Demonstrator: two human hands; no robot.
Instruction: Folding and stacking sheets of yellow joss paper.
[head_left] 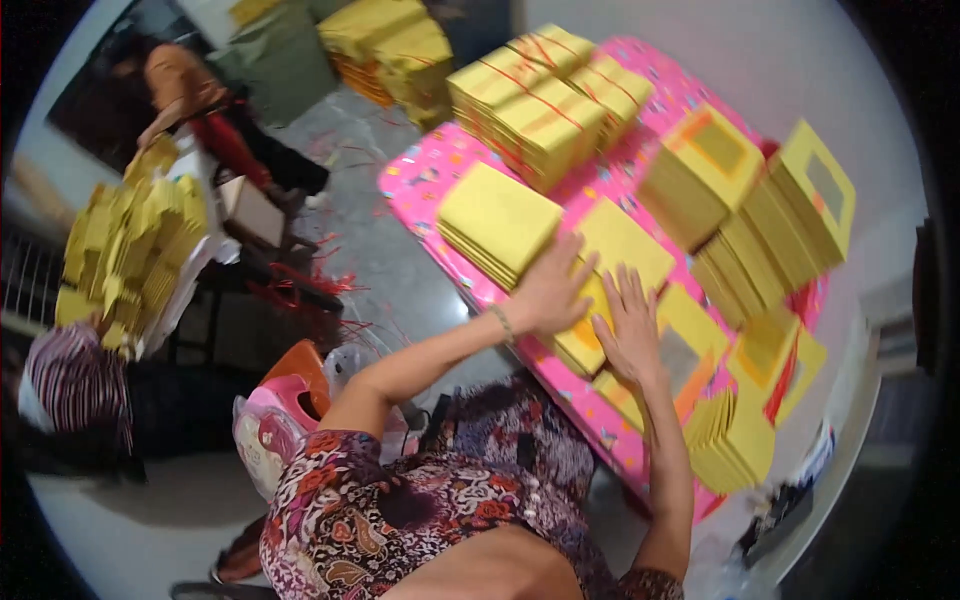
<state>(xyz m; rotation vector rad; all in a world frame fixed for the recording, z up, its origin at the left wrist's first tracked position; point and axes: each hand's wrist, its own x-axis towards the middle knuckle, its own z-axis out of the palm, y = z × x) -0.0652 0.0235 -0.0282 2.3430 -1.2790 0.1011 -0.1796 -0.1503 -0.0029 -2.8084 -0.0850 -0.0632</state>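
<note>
A stack of flat yellow paper pieces (pixel 628 243) lies near the front edge of the pink patterned table. Both my hands rest on it, fingers outstretched. My left hand (pixel 552 292) presses on the stack's left side, beside another squared yellow stack (pixel 500 218). Close by on the right, my right hand (pixel 630 328) is laid flat, fingers pointing away from me. Just right of that hand is a yellow paper piece with a grey panel and orange edging (pixel 683 360). Neither hand grasps anything.
Bundles tied with red string (pixel 545 110) stand at the table's far side. Fanned yellow stacks (pixel 740 260) line its right. More bundles (pixel 390 55) are on the floor behind. Two people work at left around a heap of yellow paper (pixel 135 250). A pink-and-orange chair (pixel 290 395) stands beside me.
</note>
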